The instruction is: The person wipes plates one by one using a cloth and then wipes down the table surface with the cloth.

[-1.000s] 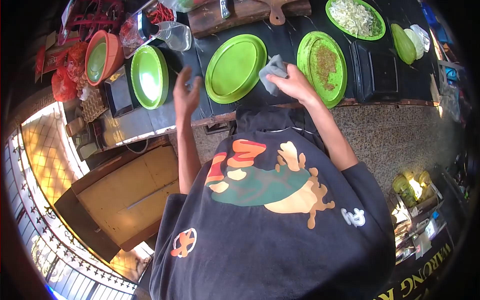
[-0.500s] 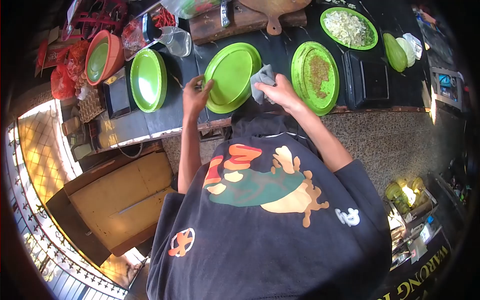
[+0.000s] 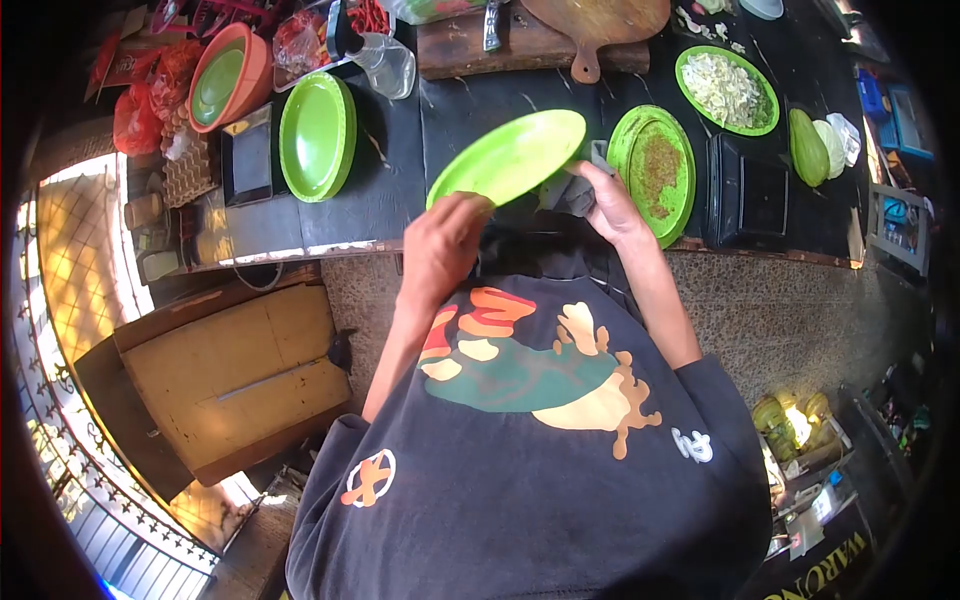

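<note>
A green oval plate (image 3: 515, 160) is lifted and tilted in front of my body. My left hand (image 3: 445, 240) is closed on its near left edge. In my right hand (image 3: 610, 200) is a bunched grey cloth (image 3: 570, 192), held against the plate's right side and partly behind it. Just right of that hand lies another green plate (image 3: 675, 200) with a brown, crumbly residue on it. Farther left, a stack of green plates (image 3: 312, 140) sits on the dark table.
A thick wooden board (image 3: 450, 50) with a knife (image 3: 491, 25) and a round paddle board (image 3: 600, 25) lies at the back. Chopped vegetables fill a green plate (image 3: 725, 90) at right, near a black tray (image 3: 755, 195) and a green gourd (image 3: 808, 148). An orange basin (image 3: 258, 75) stands left.
The plate has been raised from the table and tilted. My left hand has moved from beside it to a grip on its near edge. The cloth has come against its right side.
</note>
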The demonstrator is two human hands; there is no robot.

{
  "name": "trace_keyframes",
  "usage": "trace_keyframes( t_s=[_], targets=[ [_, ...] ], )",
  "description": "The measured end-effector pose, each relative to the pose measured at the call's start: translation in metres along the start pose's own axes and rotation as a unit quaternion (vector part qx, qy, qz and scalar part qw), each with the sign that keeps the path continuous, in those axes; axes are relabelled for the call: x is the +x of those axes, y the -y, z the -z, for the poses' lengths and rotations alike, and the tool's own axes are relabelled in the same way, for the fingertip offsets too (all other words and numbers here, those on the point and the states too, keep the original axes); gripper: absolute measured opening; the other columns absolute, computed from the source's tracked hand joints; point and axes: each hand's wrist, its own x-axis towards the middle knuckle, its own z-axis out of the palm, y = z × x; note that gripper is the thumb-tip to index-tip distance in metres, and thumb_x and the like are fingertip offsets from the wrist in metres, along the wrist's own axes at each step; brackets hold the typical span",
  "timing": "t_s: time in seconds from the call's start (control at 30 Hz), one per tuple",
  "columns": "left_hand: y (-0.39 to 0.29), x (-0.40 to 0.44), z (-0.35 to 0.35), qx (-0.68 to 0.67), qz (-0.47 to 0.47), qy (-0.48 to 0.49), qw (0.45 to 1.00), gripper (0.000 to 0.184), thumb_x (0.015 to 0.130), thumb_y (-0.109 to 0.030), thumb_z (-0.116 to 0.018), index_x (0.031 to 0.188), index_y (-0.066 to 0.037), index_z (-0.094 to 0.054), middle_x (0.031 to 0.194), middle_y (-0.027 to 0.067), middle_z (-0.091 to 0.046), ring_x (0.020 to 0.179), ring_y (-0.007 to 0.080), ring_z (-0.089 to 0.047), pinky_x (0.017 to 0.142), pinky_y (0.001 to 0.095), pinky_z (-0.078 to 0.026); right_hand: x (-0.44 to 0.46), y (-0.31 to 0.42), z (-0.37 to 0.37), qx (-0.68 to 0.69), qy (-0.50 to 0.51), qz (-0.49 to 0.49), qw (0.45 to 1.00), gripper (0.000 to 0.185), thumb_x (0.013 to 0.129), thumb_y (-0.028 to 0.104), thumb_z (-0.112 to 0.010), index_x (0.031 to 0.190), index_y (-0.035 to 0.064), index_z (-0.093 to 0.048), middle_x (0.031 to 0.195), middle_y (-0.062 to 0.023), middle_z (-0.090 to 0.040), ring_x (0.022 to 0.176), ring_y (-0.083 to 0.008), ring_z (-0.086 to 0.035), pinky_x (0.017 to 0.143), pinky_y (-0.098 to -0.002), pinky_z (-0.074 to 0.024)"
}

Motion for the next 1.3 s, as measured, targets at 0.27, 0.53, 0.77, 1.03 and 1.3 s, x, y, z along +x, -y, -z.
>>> trace_keyframes(
  t_s=[0.27, 0.53, 0.77, 1.03, 1.3],
  targets=[
    [0.027, -0.032, -0.032, 0.105, -0.076, -0.016, 0.991, 0.03, 0.08, -0.004, -0.082, 0.109, -0.011, -0.079, 0.095, 0.0028, -0.064, 0.082, 0.021, -0.068, 0.071, 0.0355, -0.058, 0.01, -0.008, 0.019, -0.036, 0.016, -0.057, 0.998, 0.026, 0.102, 0.011, -0.064, 0.127, 0.0056, -0.069, 0.12, -0.0051, -0.075, 0.107, -0.0158, -0.073, 0.094, -0.035, -0.0612],
    [0.023, -0.023, -0.029, 0.081, -0.057, -0.045, 0.994, 0.029, 0.079, -0.003, -0.084, 0.106, -0.012, -0.078, 0.1, 0.0035, -0.065, 0.088, 0.0244, -0.067, 0.076, 0.0374, -0.056, 0.011, -0.006, 0.012, -0.046, 0.003, -0.044, 0.998, 0.027, 0.101, 0.012, -0.065, 0.127, 0.0043, -0.069, 0.118, -0.0047, -0.075, 0.106, -0.0151, -0.073, 0.093, -0.0329, -0.0602],
    [0.024, 0.035, -0.026, -0.094, 0.058, -0.175, 0.978, 0.013, 0.092, 0.002, -0.077, 0.104, -0.002, -0.072, 0.107, 0.0119, -0.064, 0.093, 0.0242, -0.064, 0.081, 0.0325, -0.051, -0.006, 0.004, -0.006, -0.113, -0.017, 0.049, 0.992, 0.013, 0.09, 0.015, -0.078, 0.099, 0.0078, -0.073, 0.096, -0.0013, -0.074, 0.085, -0.0099, -0.068, 0.073, -0.0252, -0.0509],
    [-0.009, 0.08, -0.081, -0.527, 0.307, -0.022, 0.792, 0.023, 0.112, -0.024, -0.064, 0.122, -0.005, -0.071, 0.105, -0.0005, -0.073, 0.094, 0.0076, -0.063, 0.085, 0.0246, -0.05, -0.1, 0.055, 0.017, -0.114, -0.171, 0.271, 0.941, 0.05, 0.087, 0.012, -0.071, 0.133, -0.0029, -0.064, 0.131, -0.0144, -0.069, 0.116, -0.0198, -0.066, 0.103, -0.0352, -0.0518],
    [-0.063, 0.091, -0.185, -0.666, 0.504, 0.087, 0.543, 0.03, 0.117, -0.018, -0.044, 0.131, 0.004, -0.06, 0.126, 0.0164, -0.069, 0.116, 0.0279, -0.069, 0.111, 0.0453, -0.053, -0.16, 0.044, 0.098, -0.108, -0.301, 0.274, 0.907, 0.053, 0.086, 0.009, -0.061, 0.137, -0.0043, -0.059, 0.141, -0.0194, -0.068, 0.12, -0.0235, -0.066, 0.108, -0.035, -0.0511]
  ],
)
